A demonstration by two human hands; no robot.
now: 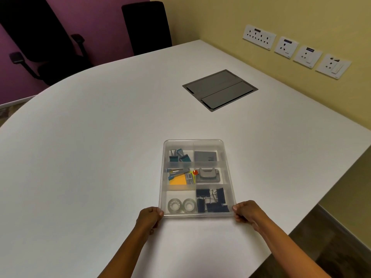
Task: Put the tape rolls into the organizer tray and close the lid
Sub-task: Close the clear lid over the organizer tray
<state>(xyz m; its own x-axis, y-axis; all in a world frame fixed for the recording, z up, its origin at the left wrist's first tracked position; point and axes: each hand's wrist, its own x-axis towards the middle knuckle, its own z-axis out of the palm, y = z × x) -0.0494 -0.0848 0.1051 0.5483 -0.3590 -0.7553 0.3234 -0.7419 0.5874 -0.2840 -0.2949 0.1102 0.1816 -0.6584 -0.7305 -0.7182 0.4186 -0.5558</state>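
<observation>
Both hands [149, 217] [246, 212] forward, fingers curled

Organizer tray [228, 169]: frosted translucent plastic. Tape rolls [181, 204]: clear, glossy. Table [100, 147]: matt white.

Both hands grip the near corners of the clear organizer tray [228, 157] on the white counter [100, 137]: left hand [149, 217], right hand [246, 211]. Two tape rolls [181, 205] lie in its near-left compartment; a lid seems fitted, though transparency hides it.
</observation>
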